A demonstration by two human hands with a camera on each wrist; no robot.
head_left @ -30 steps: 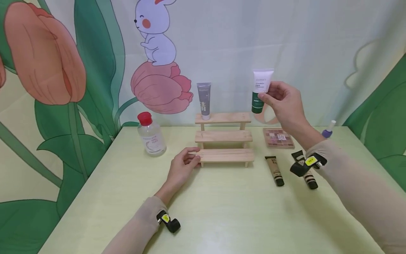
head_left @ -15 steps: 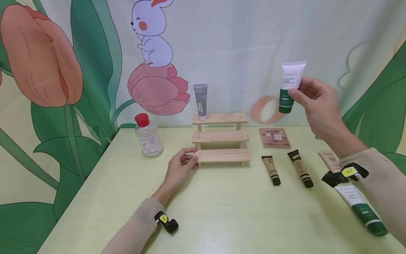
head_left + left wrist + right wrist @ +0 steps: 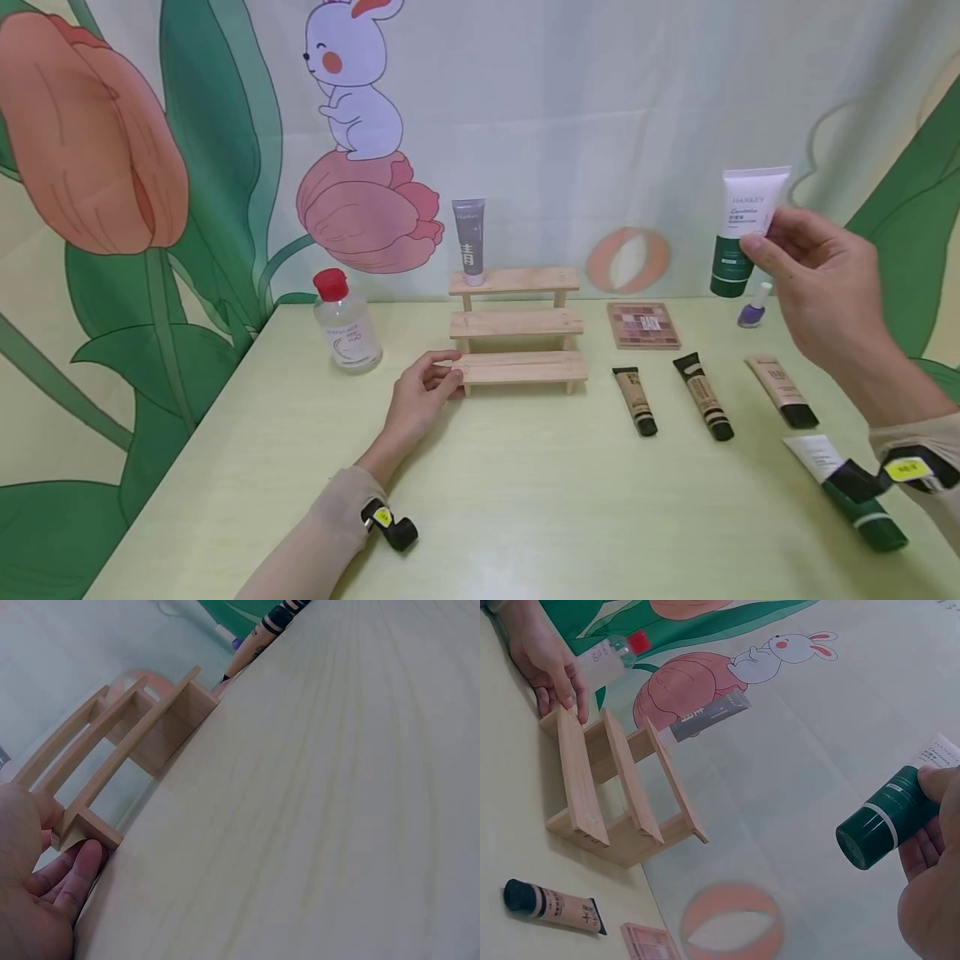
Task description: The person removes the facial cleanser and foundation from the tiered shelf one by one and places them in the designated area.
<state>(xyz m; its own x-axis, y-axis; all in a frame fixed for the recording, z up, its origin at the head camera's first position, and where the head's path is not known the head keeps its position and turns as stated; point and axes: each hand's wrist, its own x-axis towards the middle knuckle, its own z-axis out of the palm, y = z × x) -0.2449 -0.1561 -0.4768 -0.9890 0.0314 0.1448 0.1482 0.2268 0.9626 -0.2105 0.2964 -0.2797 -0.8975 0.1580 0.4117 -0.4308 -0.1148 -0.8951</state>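
My right hand (image 3: 832, 283) pinches a white-and-green cosmetic tube (image 3: 742, 237) between thumb and fingers. It is held upright, cap down, in the air above the table's right side. The right wrist view shows its dark green cap (image 3: 866, 836) up close. My left hand (image 3: 420, 396) grips the left end of the lowest step of a three-tier wooden display stand (image 3: 521, 367). In the left wrist view, fingers (image 3: 81, 881) reach under that step's end. On the stand's top step, at the left, a grey tube (image 3: 470, 242) stands cap down.
Left of the stand is a clear bottle (image 3: 348, 333) with a red cap. To the right lie an eyeshadow palette (image 3: 643, 326), two brown tubes with black caps, a beige tube (image 3: 782, 392) and another white-and-green tube (image 3: 862, 508). Purple nail polish (image 3: 752, 308) stands behind them. A printed curtain (image 3: 540, 125) hangs behind.
My right hand has carried the white-and-green tube to the right, away from the stand, and slightly lower. More tubes on the right have come into view. The left hand stays on the stand.
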